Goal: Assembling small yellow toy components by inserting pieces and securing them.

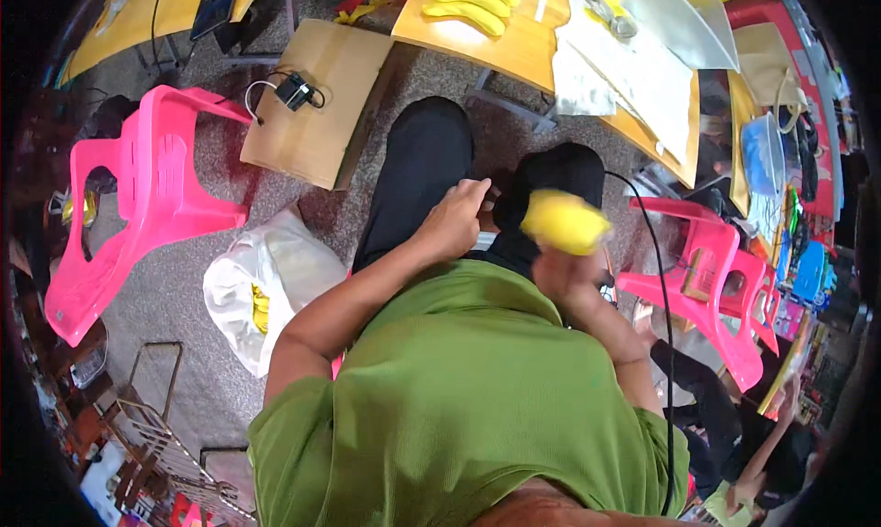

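My right hand (567, 275) is raised over my right thigh, its fingers round a plump yellow piece (564, 222). Motion blurs both, so the kind of the piece cannot be told. Close to my lap, between my black-trousered knees, my left hand (452, 222) is closed with its fingers curled together. Whatever it may hold is hidden. Several long yellow banana-shaped pieces (473, 2) lie stacked on the wooden table ahead. On the floor at my left, a white sack (262, 288) stands open with more yellow pieces (261, 309) inside.
A cardboard box (321, 100) with a black adapter (294, 91) on it stands ahead left. Pink plastic chairs (147, 192) flank me. White sheets (633, 77) cover part of the wooden table (532, 55). A black cable (663, 343) hangs along my right side. Another person (711, 417) sits behind right.
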Available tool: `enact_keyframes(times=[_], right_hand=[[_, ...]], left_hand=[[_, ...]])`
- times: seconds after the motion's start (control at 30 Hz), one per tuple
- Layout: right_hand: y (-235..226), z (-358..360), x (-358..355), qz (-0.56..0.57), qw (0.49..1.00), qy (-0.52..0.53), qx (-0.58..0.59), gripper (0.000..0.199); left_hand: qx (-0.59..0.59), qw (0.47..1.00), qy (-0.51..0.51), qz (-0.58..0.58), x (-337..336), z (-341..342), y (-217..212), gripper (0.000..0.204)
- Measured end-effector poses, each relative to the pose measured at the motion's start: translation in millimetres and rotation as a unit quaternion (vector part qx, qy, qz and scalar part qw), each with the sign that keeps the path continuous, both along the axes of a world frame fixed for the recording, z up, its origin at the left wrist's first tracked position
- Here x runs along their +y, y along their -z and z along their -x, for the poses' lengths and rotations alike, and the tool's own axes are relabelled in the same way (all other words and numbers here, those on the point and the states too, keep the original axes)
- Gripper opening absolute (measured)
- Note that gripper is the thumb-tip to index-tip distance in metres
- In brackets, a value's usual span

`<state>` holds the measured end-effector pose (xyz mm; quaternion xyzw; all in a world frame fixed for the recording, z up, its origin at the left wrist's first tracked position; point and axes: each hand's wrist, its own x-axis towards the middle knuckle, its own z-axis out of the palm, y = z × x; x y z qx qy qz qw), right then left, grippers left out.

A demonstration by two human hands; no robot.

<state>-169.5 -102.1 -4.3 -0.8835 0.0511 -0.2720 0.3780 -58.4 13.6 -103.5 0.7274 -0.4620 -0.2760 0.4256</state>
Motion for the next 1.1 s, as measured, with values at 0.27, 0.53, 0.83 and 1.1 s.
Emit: enact_keyframes(times=[0.27,0.53,0.83,1.1], right_hand=[[23,-1,1,0.087,0.991,-0.054,0.082,0.007],[2,19,-13,-0.264,0.945,0.011,0.195,0.016],[8,32,-4,-0.331,0.937,0.026,0.106,0.029],[-2,31,-3,-0.159,0.987,0.021,-0.018,0.025]], left_hand=[[-0.031,0.999,0.034,0.015,-3,-8,-1,0.055],[0.422,0.901,0.090,0.052,11,-26,-49,0.062],[0.442,0.888,-0.071,0.103,6,-5,-71,0.020],[0.426,0.886,-0.056,0.171,4,10,-76,0.016]])
